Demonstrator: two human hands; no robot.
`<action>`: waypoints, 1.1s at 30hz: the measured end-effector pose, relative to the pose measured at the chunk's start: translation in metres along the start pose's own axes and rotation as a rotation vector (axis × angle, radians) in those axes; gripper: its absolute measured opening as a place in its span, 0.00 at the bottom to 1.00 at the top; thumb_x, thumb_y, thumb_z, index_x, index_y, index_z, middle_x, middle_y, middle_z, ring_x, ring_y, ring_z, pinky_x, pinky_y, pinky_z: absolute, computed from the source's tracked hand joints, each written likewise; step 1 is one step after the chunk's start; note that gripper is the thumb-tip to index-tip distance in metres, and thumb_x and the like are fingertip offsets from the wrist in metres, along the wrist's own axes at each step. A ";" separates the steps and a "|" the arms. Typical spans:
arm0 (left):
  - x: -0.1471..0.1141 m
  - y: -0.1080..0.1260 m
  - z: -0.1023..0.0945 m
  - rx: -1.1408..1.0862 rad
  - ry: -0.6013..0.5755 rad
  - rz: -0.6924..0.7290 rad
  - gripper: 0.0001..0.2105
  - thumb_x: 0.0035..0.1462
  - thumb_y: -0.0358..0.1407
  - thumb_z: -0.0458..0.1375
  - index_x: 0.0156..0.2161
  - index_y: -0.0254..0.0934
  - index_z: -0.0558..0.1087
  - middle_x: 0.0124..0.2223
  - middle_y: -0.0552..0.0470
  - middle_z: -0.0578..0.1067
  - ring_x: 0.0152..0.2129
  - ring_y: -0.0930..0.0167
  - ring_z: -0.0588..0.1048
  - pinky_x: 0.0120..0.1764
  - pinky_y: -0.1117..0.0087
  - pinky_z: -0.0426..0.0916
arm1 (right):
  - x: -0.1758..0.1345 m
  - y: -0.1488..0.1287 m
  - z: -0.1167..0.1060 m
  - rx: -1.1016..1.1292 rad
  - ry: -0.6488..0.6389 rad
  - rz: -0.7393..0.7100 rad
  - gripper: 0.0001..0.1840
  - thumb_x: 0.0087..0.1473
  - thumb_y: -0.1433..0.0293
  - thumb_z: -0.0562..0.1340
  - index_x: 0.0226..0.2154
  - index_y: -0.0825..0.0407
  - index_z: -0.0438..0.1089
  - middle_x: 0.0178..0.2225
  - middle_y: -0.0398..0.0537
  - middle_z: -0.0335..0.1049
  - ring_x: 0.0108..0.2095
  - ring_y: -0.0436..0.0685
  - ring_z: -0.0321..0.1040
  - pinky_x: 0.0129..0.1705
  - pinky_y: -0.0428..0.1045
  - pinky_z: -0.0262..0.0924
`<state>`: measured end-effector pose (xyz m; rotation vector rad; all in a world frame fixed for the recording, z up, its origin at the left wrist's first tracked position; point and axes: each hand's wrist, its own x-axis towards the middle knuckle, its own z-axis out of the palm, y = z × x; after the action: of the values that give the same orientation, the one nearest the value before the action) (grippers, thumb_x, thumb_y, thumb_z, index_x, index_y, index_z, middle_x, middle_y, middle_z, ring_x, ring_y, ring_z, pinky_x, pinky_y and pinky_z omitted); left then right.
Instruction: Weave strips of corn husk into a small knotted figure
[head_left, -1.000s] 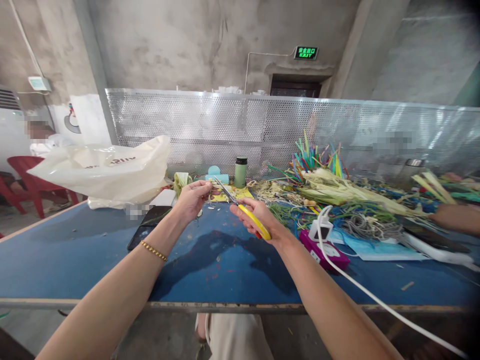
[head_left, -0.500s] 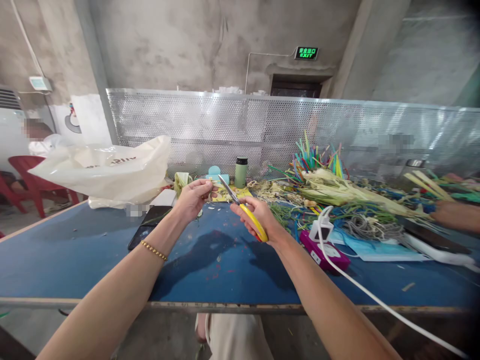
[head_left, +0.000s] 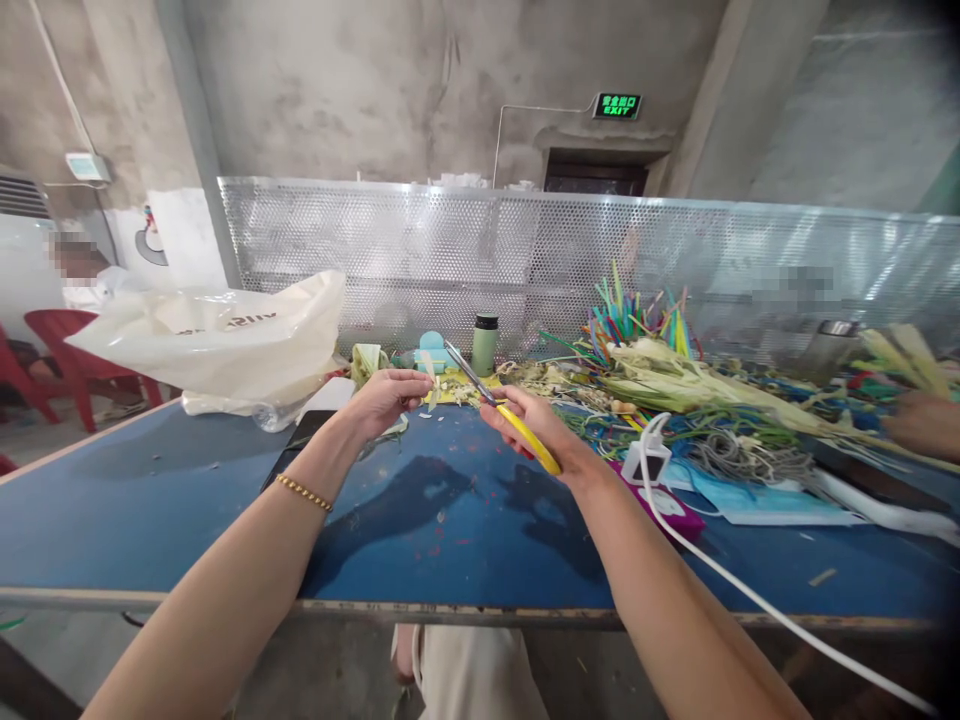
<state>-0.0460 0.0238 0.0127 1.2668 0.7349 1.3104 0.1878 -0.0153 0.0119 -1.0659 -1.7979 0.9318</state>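
Observation:
Between the fingertips of my left hand (head_left: 388, 400) is a small pale strip of husk (head_left: 431, 372), pinched and standing upright. My right hand (head_left: 531, 420) is closed around yellow-handled scissors (head_left: 529, 437), their metal blades pointing up and to the left. A gap separates the blades from the strip; whether the blades are fully together I cannot make out. Pale scraps lie on a yellow sheet (head_left: 469, 384) behind both hands, close to a green bottle (head_left: 484, 343). Shadows of both hands fall on the blue tabletop (head_left: 450, 540).
A big whitish plastic bag (head_left: 217, 335) stands at the left by a dark phone (head_left: 289, 450). To the right are corn husks (head_left: 667, 385), coloured stems, cords (head_left: 750, 450), a purple power strip (head_left: 675, 512) with a white cable, and a blue mask (head_left: 772, 500). Another person's hand (head_left: 926, 425) reaches in at far right.
My right hand has drawn the scissors right, away from my left hand. The pale strip now shows upright above my left fingertips. The other person's hand has shifted slightly right.

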 end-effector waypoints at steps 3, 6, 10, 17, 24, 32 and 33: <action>-0.002 0.002 -0.001 0.007 -0.075 -0.040 0.06 0.36 0.28 0.69 0.24 0.30 0.78 0.23 0.50 0.72 0.17 0.78 0.64 0.20 0.75 0.56 | 0.000 0.003 -0.004 -0.034 -0.075 0.044 0.26 0.48 0.50 0.65 0.42 0.52 0.66 0.19 0.35 0.59 0.15 0.44 0.54 0.14 0.40 0.48; -0.005 0.002 0.001 0.014 -0.137 -0.071 0.05 0.38 0.28 0.68 0.24 0.31 0.78 0.21 0.52 0.70 0.17 0.78 0.63 0.20 0.75 0.57 | 0.000 0.004 -0.005 -0.080 -0.128 0.035 0.26 0.47 0.51 0.66 0.43 0.52 0.67 0.20 0.35 0.60 0.15 0.43 0.54 0.14 0.40 0.48; -0.009 0.004 0.005 0.060 -0.190 -0.094 0.04 0.39 0.28 0.67 0.22 0.30 0.77 0.20 0.52 0.68 0.17 0.79 0.62 0.21 0.74 0.56 | 0.000 0.007 -0.003 -0.066 -0.172 -0.010 0.25 0.47 0.53 0.67 0.43 0.52 0.68 0.21 0.35 0.61 0.16 0.43 0.54 0.15 0.40 0.48; -0.011 0.003 0.007 0.145 -0.235 -0.093 0.02 0.38 0.27 0.65 0.21 0.32 0.76 0.21 0.51 0.70 0.17 0.78 0.61 0.20 0.74 0.54 | 0.004 0.013 0.001 -0.045 -0.184 -0.002 0.25 0.44 0.55 0.69 0.40 0.52 0.69 0.19 0.34 0.59 0.15 0.43 0.50 0.16 0.41 0.46; -0.010 0.002 0.008 0.155 -0.209 -0.111 0.02 0.38 0.27 0.65 0.21 0.31 0.77 0.23 0.50 0.71 0.17 0.78 0.61 0.21 0.73 0.54 | 0.003 0.013 0.003 -0.070 -0.149 -0.021 0.23 0.46 0.54 0.68 0.40 0.52 0.69 0.17 0.33 0.58 0.14 0.42 0.48 0.15 0.41 0.44; -0.011 0.003 0.009 0.148 -0.213 -0.119 0.03 0.38 0.28 0.66 0.22 0.31 0.77 0.22 0.50 0.70 0.17 0.78 0.61 0.22 0.72 0.53 | 0.002 0.013 0.006 -0.076 -0.126 -0.027 0.24 0.45 0.54 0.68 0.40 0.53 0.70 0.17 0.33 0.58 0.13 0.42 0.49 0.15 0.41 0.44; -0.010 0.003 0.009 0.149 -0.213 -0.122 0.03 0.38 0.28 0.66 0.23 0.31 0.77 0.22 0.51 0.70 0.17 0.78 0.61 0.22 0.72 0.53 | 0.001 0.012 0.007 -0.071 -0.124 -0.029 0.24 0.45 0.54 0.68 0.40 0.53 0.70 0.17 0.33 0.58 0.13 0.42 0.49 0.15 0.41 0.44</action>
<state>-0.0407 0.0113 0.0146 1.4330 0.7557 1.0195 0.1852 -0.0108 -0.0012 -1.0429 -1.9564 0.9401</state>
